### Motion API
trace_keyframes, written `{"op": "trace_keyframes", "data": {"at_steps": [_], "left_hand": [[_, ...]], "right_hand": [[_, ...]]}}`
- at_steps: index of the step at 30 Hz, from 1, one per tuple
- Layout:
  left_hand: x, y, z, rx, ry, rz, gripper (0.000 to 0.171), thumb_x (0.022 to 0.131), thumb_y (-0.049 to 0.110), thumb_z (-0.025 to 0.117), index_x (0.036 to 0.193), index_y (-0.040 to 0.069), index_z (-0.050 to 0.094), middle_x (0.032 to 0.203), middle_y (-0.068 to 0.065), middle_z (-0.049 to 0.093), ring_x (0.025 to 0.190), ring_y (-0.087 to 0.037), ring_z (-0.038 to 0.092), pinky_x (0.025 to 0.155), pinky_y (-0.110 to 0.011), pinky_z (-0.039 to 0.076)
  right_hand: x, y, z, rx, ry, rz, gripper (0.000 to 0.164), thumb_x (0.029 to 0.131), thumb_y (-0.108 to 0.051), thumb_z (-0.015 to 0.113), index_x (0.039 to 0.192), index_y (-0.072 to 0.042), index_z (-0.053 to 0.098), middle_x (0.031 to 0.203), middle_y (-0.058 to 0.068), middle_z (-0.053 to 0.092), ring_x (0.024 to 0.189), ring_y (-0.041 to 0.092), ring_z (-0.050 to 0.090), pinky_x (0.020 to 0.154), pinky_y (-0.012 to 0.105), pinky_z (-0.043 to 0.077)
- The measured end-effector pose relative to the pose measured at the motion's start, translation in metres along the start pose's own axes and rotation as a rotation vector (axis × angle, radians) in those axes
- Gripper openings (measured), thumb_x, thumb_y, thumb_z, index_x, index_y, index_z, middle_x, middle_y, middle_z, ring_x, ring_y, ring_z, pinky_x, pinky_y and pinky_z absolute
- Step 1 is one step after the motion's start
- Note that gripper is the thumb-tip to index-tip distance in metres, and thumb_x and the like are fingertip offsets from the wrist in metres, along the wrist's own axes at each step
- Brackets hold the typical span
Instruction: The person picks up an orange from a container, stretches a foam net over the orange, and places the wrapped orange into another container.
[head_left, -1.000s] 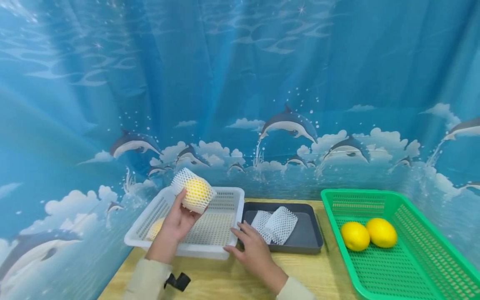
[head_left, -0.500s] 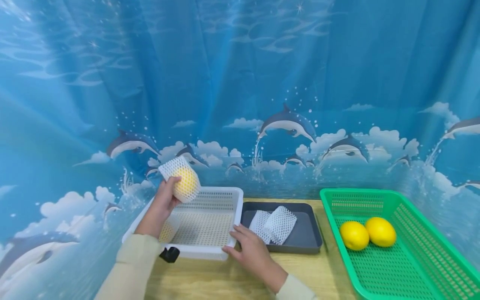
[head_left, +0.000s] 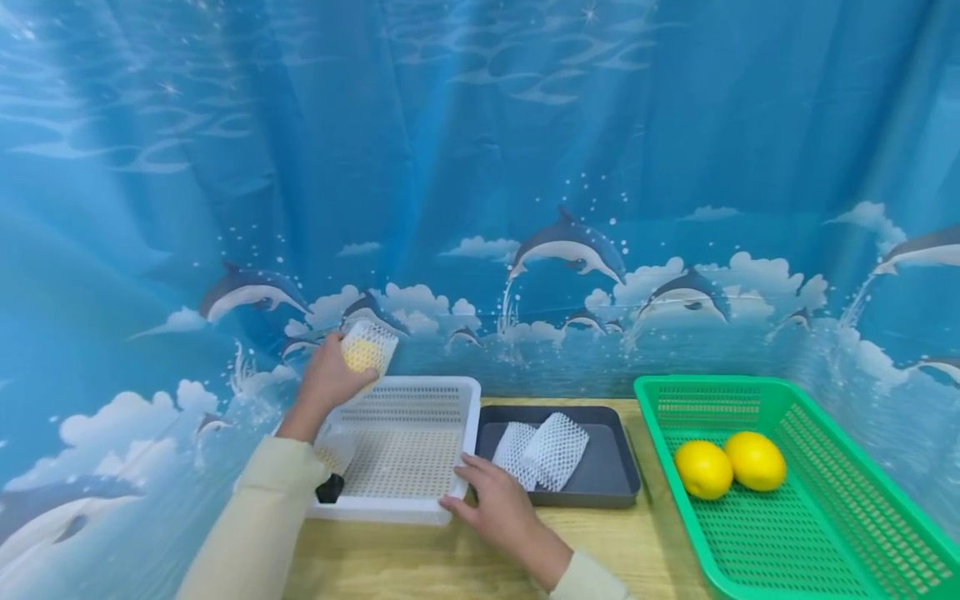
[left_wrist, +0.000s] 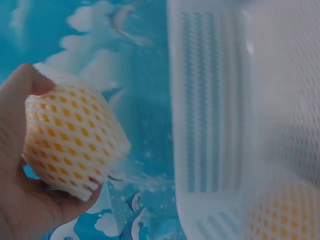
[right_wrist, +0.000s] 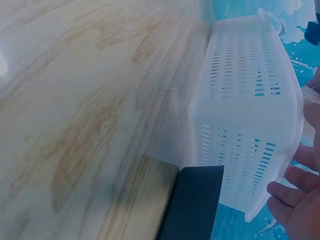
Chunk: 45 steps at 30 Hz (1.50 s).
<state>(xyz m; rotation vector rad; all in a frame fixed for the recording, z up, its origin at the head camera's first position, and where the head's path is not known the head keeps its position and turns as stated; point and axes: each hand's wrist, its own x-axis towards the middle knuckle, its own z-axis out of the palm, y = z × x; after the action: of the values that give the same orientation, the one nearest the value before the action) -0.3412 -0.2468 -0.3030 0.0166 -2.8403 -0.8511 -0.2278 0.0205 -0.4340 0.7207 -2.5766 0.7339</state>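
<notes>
My left hand (head_left: 333, 377) holds a yellow fruit (head_left: 362, 355) in a white foam net sleeve (head_left: 383, 335), raised above the left back part of the white basket (head_left: 405, 510). In the left wrist view, the thumb and fingers wrap the netted fruit from either side. Another netted fruit (left_wrist: 285, 215) lies inside the basket at its left end, partly hidden by my left arm in the head view. At the basket's front right corner, my right hand (head_left: 504, 512) touches the rim with relaxed fingers. The right wrist view shows its fingertips (right_wrist: 280, 189) against that rim.
Right of the basket, a dark grey tray (head_left: 611, 467) bears several white foam net sleeves (head_left: 557, 452). A green basket (head_left: 810, 542) with two yellow fruits (head_left: 703, 469) stands at the right. A dolphin-patterned curtain (head_left: 450, 208) hangs behind the wooden table (head_left: 390, 567).
My left hand has moved left and turned over, carrying the netted fruit away from above the basket's middle. My right hand stays at the basket's corner.
</notes>
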Motion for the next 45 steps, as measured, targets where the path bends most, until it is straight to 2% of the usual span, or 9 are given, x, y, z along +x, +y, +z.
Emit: {"op": "trace_keyframes", "data": {"at_steps": [4,12,16,20,22,26,32,37,45], "left_hand": [[0.006,-0.005,0.007,0.206,-0.095,0.059,0.091,0.086,0.040,0.069,0.148,-0.002,0.017,0.138,-0.038,0.029,0.113,-0.055,0.045,0.084,-0.064,0.045],[0.011,-0.014,0.028,0.437,-0.261,0.100,0.088,0.084,0.033,0.076,0.147,-0.002,0.025,0.144,-0.040,0.025,0.124,-0.059,0.036,0.094,-0.067,0.040],[0.007,-0.024,0.037,0.512,-0.324,0.080,0.086,0.082,0.029,0.079,0.146,-0.001,0.031,0.143,-0.040,0.030,0.124,-0.058,0.037,0.096,-0.067,0.039],[0.004,-0.031,0.042,0.570,-0.342,0.095,0.078,0.076,0.019,0.083,0.141,0.002,0.041,0.130,-0.032,0.046,0.112,-0.051,0.049,0.092,-0.064,0.044],[0.002,-0.033,0.044,0.582,-0.342,0.103,0.076,0.074,0.016,0.084,0.138,0.004,0.044,0.123,-0.027,0.050,0.106,-0.046,0.052,0.090,-0.062,0.045],[-0.003,-0.037,0.047,0.553,-0.337,0.050,0.075,0.073,0.011,0.084,0.138,0.006,0.046,0.121,-0.023,0.052,0.106,-0.042,0.052,0.090,-0.061,0.046],[-0.011,-0.047,0.051,0.527,-0.364,0.023,0.057,0.079,-0.001,0.075,0.130,0.009,0.053,0.119,-0.022,0.055,0.099,-0.040,0.057,0.076,-0.054,0.053],[-0.005,-0.049,0.055,0.473,-0.383,-0.008,0.050,0.084,-0.005,0.067,0.132,0.009,0.057,0.125,-0.022,0.057,0.110,-0.043,0.055,0.086,-0.057,0.049],[0.007,-0.044,0.058,0.390,-0.393,-0.077,0.057,0.081,-0.004,0.070,0.135,0.006,0.055,0.133,-0.024,0.053,0.121,-0.047,0.047,0.093,-0.063,0.043]], "right_hand": [[-0.001,-0.003,-0.001,-0.003,-0.008,0.007,0.053,0.088,-0.051,0.065,0.118,-0.008,0.068,0.132,0.010,0.060,0.117,0.027,0.059,0.098,0.043,0.049],[-0.002,-0.008,-0.006,-0.019,-0.052,0.050,0.051,0.088,-0.049,0.066,0.119,-0.008,0.067,0.134,0.010,0.058,0.119,0.027,0.057,0.099,0.043,0.048],[0.000,-0.011,-0.005,-0.042,-0.053,0.033,0.050,0.088,-0.049,0.066,0.117,-0.009,0.068,0.132,0.009,0.060,0.117,0.025,0.059,0.096,0.041,0.050],[0.002,-0.014,-0.004,-0.068,-0.052,0.029,0.050,0.088,-0.050,0.066,0.116,-0.009,0.068,0.130,0.008,0.061,0.116,0.024,0.060,0.095,0.039,0.051],[0.003,-0.016,-0.004,-0.075,-0.049,0.026,0.049,0.088,-0.049,0.066,0.116,-0.009,0.068,0.130,0.008,0.061,0.116,0.024,0.060,0.096,0.038,0.051],[0.004,-0.018,-0.005,-0.108,-0.051,0.014,0.049,0.088,-0.049,0.066,0.116,-0.009,0.068,0.129,0.009,0.062,0.115,0.023,0.060,0.095,0.038,0.051],[0.001,-0.021,-0.004,-0.120,-0.069,0.017,0.047,0.087,-0.048,0.067,0.115,-0.009,0.068,0.128,0.010,0.062,0.111,0.024,0.062,0.091,0.037,0.053],[0.000,-0.020,-0.003,-0.116,-0.048,0.030,0.046,0.087,-0.046,0.069,0.114,-0.009,0.068,0.128,0.010,0.062,0.110,0.024,0.062,0.089,0.037,0.053],[0.001,-0.014,-0.003,-0.131,-0.021,0.038,0.047,0.088,-0.047,0.067,0.115,-0.009,0.067,0.127,0.010,0.062,0.109,0.024,0.062,0.088,0.037,0.054]]}}
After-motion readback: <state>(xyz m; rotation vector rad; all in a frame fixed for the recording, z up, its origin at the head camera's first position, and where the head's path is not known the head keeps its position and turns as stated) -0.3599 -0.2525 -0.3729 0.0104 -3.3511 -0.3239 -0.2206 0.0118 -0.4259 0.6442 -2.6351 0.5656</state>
